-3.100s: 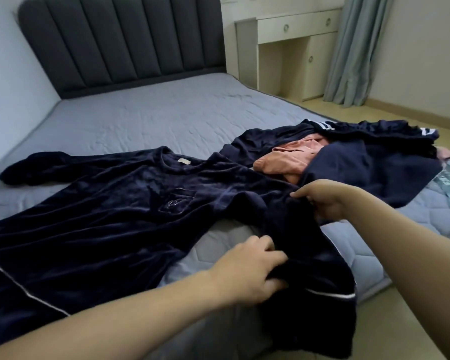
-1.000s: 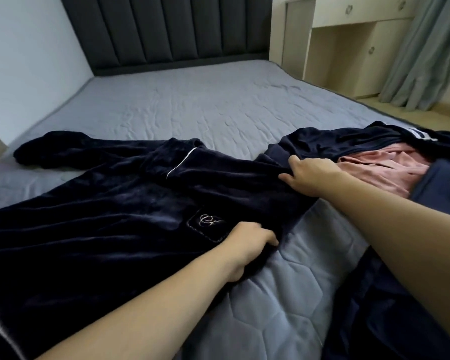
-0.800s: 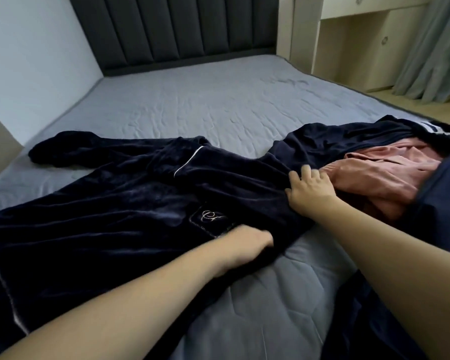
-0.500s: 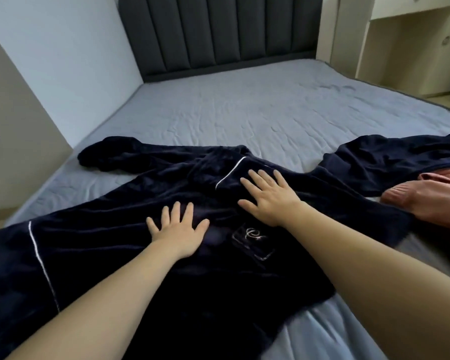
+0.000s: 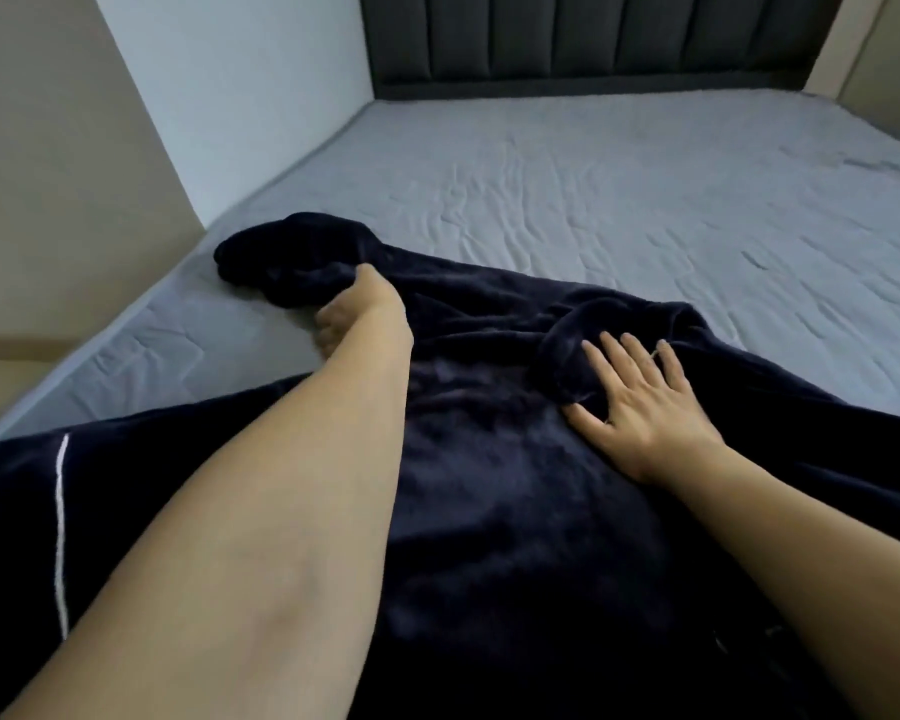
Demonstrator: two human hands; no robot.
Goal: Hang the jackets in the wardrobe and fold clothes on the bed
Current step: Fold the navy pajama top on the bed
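1. The navy velour pajama top (image 5: 489, 485) lies spread on the near part of the bed (image 5: 645, 200), with white piping at its near left edge.
2. The left hand (image 5: 357, 309) reaches to the far left and grips the bunched sleeve (image 5: 292, 257), thumb on top and fingers curled beneath the fabric.
3. The right hand (image 5: 640, 397) lies flat on the top near the collar, fingers spread, pressing the cloth down.
4. The step in hand looks like folding: 1 sleeve appears ready to be brought in over the body.
5. The next move likely calls for drawing the sleeve rightward across the chest while the flat hand pins the garment.
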